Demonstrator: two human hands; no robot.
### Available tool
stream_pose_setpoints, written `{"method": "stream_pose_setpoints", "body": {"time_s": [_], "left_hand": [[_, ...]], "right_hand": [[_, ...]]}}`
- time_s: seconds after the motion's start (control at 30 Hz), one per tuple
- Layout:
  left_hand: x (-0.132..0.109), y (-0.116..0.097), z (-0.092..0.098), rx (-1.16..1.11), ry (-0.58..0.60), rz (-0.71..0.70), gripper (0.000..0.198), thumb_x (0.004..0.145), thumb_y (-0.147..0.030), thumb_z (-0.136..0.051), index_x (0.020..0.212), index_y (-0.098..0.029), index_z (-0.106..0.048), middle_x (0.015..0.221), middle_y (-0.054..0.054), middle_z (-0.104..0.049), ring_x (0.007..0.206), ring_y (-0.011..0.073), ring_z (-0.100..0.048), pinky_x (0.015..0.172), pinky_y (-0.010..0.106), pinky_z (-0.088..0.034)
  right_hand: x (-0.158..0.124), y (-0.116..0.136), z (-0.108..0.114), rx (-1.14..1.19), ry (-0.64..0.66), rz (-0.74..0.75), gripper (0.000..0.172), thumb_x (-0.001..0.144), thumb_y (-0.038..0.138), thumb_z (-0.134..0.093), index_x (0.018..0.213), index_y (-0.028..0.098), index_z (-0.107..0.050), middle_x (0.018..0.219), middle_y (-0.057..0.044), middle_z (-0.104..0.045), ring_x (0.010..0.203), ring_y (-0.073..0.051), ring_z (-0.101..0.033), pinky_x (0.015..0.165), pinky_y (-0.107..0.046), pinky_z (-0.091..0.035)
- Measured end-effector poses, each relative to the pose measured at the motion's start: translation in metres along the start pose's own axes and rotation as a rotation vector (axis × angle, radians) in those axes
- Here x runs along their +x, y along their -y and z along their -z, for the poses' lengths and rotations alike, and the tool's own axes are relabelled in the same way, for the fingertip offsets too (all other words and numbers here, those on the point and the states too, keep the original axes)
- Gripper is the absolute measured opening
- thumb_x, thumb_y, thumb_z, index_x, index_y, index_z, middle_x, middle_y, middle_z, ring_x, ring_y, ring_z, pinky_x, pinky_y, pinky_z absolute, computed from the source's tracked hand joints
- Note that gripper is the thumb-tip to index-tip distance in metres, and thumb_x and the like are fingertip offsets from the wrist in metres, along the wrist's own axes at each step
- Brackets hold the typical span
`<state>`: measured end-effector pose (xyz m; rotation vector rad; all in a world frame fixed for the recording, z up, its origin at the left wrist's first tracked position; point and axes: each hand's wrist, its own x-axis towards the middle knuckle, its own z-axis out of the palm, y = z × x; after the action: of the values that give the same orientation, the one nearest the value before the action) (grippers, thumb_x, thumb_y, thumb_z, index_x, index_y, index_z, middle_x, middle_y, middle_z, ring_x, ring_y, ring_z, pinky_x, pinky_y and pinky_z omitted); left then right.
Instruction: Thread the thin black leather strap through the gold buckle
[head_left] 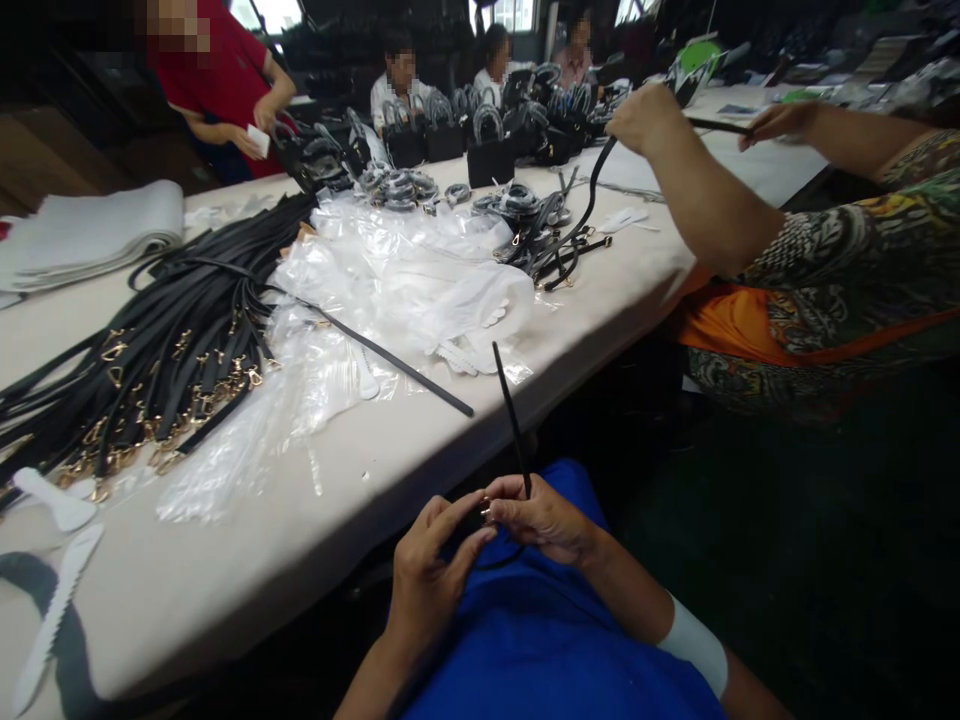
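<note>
Both of my hands meet above my blue apron, in front of the table's edge. A thin black strap (511, 415) stands up out of my right hand (544, 520), its free tip pointing toward the table. Pinched between the fingertips of my left hand (435, 555) and my right is a small gold-coloured metal fitting (486, 511) on the strap, partly hidden by the fingers. Part of the strap hangs in a loop below my hands. On the table nearby, another black strap (405, 367) reaches out from a big pile of black straps (172, 350) with gold clasps.
Clear plastic bags (405, 270) are heaped mid-table. White plastic tools (60, 610) lie at the left, with a folded white stack (105, 235) behind. Black handbags (491, 160) stand at the back. At the right, a co-worker's arms (697, 180) stretch a strap; other people are across the table.
</note>
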<state>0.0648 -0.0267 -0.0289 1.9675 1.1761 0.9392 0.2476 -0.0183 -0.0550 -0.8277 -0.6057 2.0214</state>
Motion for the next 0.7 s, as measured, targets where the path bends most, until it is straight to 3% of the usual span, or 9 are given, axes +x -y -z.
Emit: {"method": "stream_pose_setpoints", "body": {"time_s": [0.17,0.27,0.33,0.43,0.5,0.6,0.63,0.7], "left_hand": [[0.003,0.007,0.027,-0.094,-0.187,0.368,0.024,0.088,-0.04,-0.062,0.105,-0.024,-0.069,0.09,0.001,-0.065,0.084,0.0143,-0.059,0.075,0.022,-0.044],[-0.001,0.015,0.048,-0.334,-0.321,0.548,0.031,0.087,-0.046,-0.061,0.105,-0.021,-0.067,0.083,0.0,-0.062,0.071,0.0104,-0.055,0.061,0.019,-0.041],[-0.005,0.019,0.05,-0.473,-0.312,0.572,0.032,0.088,-0.046,-0.06,0.106,-0.02,-0.064,0.082,0.0,-0.063,0.064,0.0091,-0.053,0.056,0.019,-0.04],[-0.007,0.015,0.032,-0.424,-0.144,0.501,0.028,0.093,-0.042,-0.052,0.109,-0.02,-0.059,0.089,0.003,-0.068,0.068,0.0113,-0.059,0.068,0.023,-0.046],[-0.008,0.009,0.012,-0.316,0.063,0.396,0.026,0.097,-0.039,-0.045,0.11,-0.02,-0.058,0.096,0.005,-0.069,0.078,0.0144,-0.064,0.077,0.027,-0.047],[-0.01,0.003,-0.009,-0.169,0.42,0.25,0.024,0.098,-0.035,-0.042,0.109,-0.022,-0.059,0.094,0.004,-0.068,0.082,0.0171,-0.064,0.075,0.027,-0.046],[-0.012,0.003,-0.012,-0.131,0.489,0.228,0.024,0.098,-0.034,-0.041,0.109,-0.022,-0.059,0.092,0.004,-0.068,0.081,0.0172,-0.064,0.072,0.027,-0.045],[-0.016,0.008,-0.008,-0.079,0.503,0.235,0.024,0.097,-0.033,-0.041,0.108,-0.022,-0.059,0.092,0.003,-0.067,0.081,0.0171,-0.063,0.072,0.026,-0.044]], "right_hand": [[-0.006,0.02,-0.003,-0.05,0.074,0.152,0.045,0.087,0.053,-0.063,0.09,0.009,-0.071,0.059,-0.002,-0.063,0.031,0.002,-0.023,0.033,-0.016,-0.01],[-0.015,0.036,0.003,0.007,0.069,0.226,0.044,0.091,0.052,-0.058,0.09,0.011,-0.072,0.048,0.003,-0.053,0.03,0.001,-0.019,0.033,-0.015,-0.01],[-0.02,0.043,0.004,0.032,0.069,0.253,0.042,0.092,0.052,-0.057,0.088,0.012,-0.073,0.046,0.005,-0.049,0.03,0.001,-0.017,0.033,-0.013,-0.01],[-0.02,0.046,-0.004,0.051,0.086,0.245,0.041,0.092,0.052,-0.057,0.086,0.015,-0.073,0.044,0.006,-0.047,0.03,0.001,-0.016,0.033,-0.013,-0.011],[-0.018,0.048,-0.01,0.033,0.063,0.259,0.041,0.091,0.053,-0.058,0.084,0.015,-0.072,0.043,0.006,-0.046,0.03,0.0,-0.016,0.033,-0.013,-0.011],[-0.018,0.061,-0.008,0.023,-0.082,0.348,0.037,0.087,0.052,-0.064,0.081,0.016,-0.071,0.043,0.007,-0.043,0.031,0.0,-0.017,0.033,-0.014,-0.012],[-0.021,0.069,-0.001,0.041,-0.152,0.387,0.036,0.086,0.051,-0.066,0.08,0.016,-0.07,0.043,0.008,-0.042,0.031,-0.001,-0.017,0.033,-0.015,-0.013],[-0.032,0.088,0.024,0.11,-0.307,0.463,0.033,0.09,0.047,-0.062,0.078,0.017,-0.068,0.042,0.009,-0.038,0.03,-0.002,-0.016,0.032,-0.016,-0.016]]}}
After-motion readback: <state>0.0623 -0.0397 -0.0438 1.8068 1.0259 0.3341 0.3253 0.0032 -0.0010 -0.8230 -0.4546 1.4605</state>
